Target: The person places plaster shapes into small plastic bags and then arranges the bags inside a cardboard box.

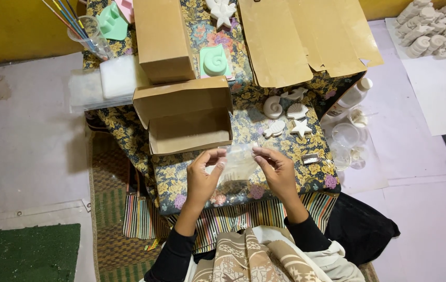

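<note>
left hand [203, 175]: fingers pinched on left edge of clear plastic bag [238, 163] | right hand [277, 169]: pinched on its right edge | bag: lower centre, stretched between both hands, below open cardboard box [186, 117]

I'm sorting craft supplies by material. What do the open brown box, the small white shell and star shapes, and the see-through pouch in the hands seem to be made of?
Open brown box: looks like kraft cardboard, matte, with folded flaps. White shell and star shapes: probably cast plaster or clay, chalky and unglazed, with moulded ridges. See-through pouch, pinched between the left hand and right hand: seemingly thin clear plastic film, glossy, with the floral cloth showing through.
</note>
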